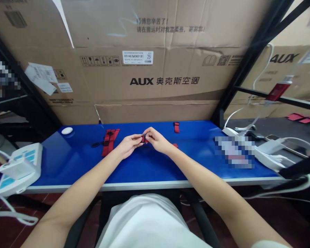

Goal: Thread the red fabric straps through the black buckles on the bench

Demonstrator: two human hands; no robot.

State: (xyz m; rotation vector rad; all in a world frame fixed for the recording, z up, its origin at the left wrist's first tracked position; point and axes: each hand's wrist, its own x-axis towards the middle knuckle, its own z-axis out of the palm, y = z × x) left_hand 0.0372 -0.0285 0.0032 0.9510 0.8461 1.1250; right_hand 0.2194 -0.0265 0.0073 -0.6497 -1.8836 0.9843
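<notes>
At twelve o'clock, left hand [130, 146] and right hand [157, 140] pinch the black-buckled red strap [144, 139], fingertips closed; level tension should prevent twisting

Open blue tabletop [142, 170] lies between my forearms [89, 175], toward twelve o'clock. Beyond it, an upright AUX air-conditioner carton [165, 93] walls off the back. Red straps [109, 146] obstruct eleven, a short buckled strap [177, 128] one; white power strips [34, 173] crowd ten and two.

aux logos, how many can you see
2: one AUX logo on the central cardboard behind the blue table, another AUX logo on the right-hand cardboard. Hidden faces may carry more.
</notes>
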